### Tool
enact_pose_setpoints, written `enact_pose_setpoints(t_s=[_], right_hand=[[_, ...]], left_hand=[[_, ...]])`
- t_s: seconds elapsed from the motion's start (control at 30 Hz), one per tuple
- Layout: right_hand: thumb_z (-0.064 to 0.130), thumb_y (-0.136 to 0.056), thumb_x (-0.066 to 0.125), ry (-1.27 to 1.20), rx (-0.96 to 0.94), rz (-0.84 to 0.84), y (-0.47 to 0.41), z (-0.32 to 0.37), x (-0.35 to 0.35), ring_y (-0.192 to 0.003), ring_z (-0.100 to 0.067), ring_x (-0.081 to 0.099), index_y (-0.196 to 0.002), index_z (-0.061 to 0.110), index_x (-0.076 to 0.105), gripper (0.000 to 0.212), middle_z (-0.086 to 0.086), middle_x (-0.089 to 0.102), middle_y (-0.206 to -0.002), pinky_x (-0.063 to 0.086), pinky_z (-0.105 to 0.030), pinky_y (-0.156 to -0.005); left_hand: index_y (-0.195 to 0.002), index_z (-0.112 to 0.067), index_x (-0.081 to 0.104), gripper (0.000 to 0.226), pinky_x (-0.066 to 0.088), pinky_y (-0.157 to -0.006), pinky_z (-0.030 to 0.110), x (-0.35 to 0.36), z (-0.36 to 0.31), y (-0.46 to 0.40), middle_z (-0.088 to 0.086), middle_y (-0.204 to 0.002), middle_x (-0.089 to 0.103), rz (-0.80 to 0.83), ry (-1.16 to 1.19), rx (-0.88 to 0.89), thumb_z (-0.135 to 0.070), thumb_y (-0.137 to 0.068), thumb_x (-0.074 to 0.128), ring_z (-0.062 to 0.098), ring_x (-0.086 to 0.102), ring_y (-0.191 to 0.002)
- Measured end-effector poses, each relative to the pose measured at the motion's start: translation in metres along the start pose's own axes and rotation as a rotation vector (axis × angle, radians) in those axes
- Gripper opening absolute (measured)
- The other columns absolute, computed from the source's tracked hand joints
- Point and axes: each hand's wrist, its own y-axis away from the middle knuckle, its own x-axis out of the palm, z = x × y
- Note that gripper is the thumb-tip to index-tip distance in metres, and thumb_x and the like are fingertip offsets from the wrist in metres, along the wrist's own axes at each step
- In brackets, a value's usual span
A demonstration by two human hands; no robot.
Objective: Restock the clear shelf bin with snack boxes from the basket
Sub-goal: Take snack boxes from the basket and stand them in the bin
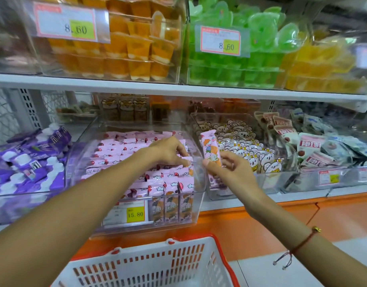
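Restocking appears well advanced. The clear shelf bin on the lower shelf is packed nearly to its rim with pink snack boxes. The left hand reaches into the bin, fingers curled on the top row of boxes. The right hand pinches one box upright just beside the bin's right wall, not yet placed. The white basket sits below; what remains inside cannot be told.

Right hand holds snack box beside bin.
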Motion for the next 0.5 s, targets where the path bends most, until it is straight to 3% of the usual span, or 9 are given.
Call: enact_pose_setpoints(t_s=[0.1, 0.17, 0.23, 0.33, 0.4, 0.5], right_hand=[[0.017, -0.084, 0.067, -0.136, 0.05, -0.019, -0.003, 0.007, -0.01, -0.063, -0.005, 0.058, -0.083, 0.013, 0.066, 0.004, 0.007, 0.064, -0.066, 0.048, -0.018, -0.07], [0.019, -0.084, 0.066, -0.146, 0.04, -0.021, -0.006, 0.013, -0.017, -0.076, -0.009, 0.06, -0.084, 0.014, 0.067, 0.005, 0.006, 0.066, -0.074, 0.045, -0.029, -0.088], [0.019, -0.086, 0.065, -0.155, 0.007, -0.021, -0.009, 0.019, -0.021, -0.081, -0.01, 0.062, -0.091, 0.015, 0.065, 0.007, 0.009, 0.066, -0.076, 0.046, -0.032, -0.093], [0.016, -0.087, 0.066, -0.207, -0.054, -0.055, -0.009, 0.026, -0.018, -0.088, -0.013, 0.067, -0.109, 0.025, 0.049, 0.029, 0.01, 0.063, -0.085, 0.057, -0.033, -0.086], [0.012, -0.087, 0.066, -0.15, -0.149, -0.05, -0.005, 0.029, -0.012, -0.083, -0.013, 0.07, -0.115, 0.035, 0.04, 0.045, 0.006, 0.058, -0.093, 0.06, -0.027, -0.073], [0.004, -0.087, 0.064, -0.11, -0.29, 0.02, -0.003, 0.029, 0.0, -0.075, -0.018, 0.072, -0.125, 0.03, 0.03, 0.057, 0.0, 0.054, -0.106, 0.057, -0.021, -0.066]], left_hand=[[-0.103, -0.025, 0.069, 0.02, 0.045, -0.095, 0.034, -0.012, -0.01, 0.014, -0.003, -0.117, 0.063, -0.193, 0.205, 0.02, -0.035, -0.086, 0.064, 0.019, 0.056, -0.113], [-0.098, -0.03, 0.069, 0.017, 0.047, -0.09, 0.033, -0.019, -0.019, 0.033, -0.01, -0.108, 0.065, -0.385, 0.277, 0.075, -0.037, -0.09, 0.056, 0.013, 0.058, -0.105], [-0.09, -0.038, 0.067, 0.016, 0.051, -0.081, 0.033, -0.016, -0.027, 0.061, -0.021, -0.097, 0.066, -0.365, 0.251, 0.18, -0.049, -0.085, 0.056, 0.003, 0.06, -0.092], [-0.095, -0.042, 0.063, 0.033, 0.05, -0.074, 0.028, 0.001, -0.03, 0.097, -0.023, -0.097, 0.063, -0.188, 0.046, 0.24, -0.067, -0.072, 0.059, -0.001, 0.057, -0.089], [-0.106, -0.038, 0.062, 0.038, 0.046, -0.074, 0.028, 0.008, -0.024, 0.101, -0.021, -0.098, 0.06, -0.167, -0.14, 0.265, -0.062, -0.076, 0.061, 0.003, 0.053, -0.093], [-0.114, -0.036, 0.062, 0.034, 0.041, -0.078, 0.027, 0.005, -0.014, 0.101, -0.02, -0.105, 0.062, -0.12, -0.16, 0.323, -0.052, -0.084, 0.06, 0.0, 0.045, -0.095]])
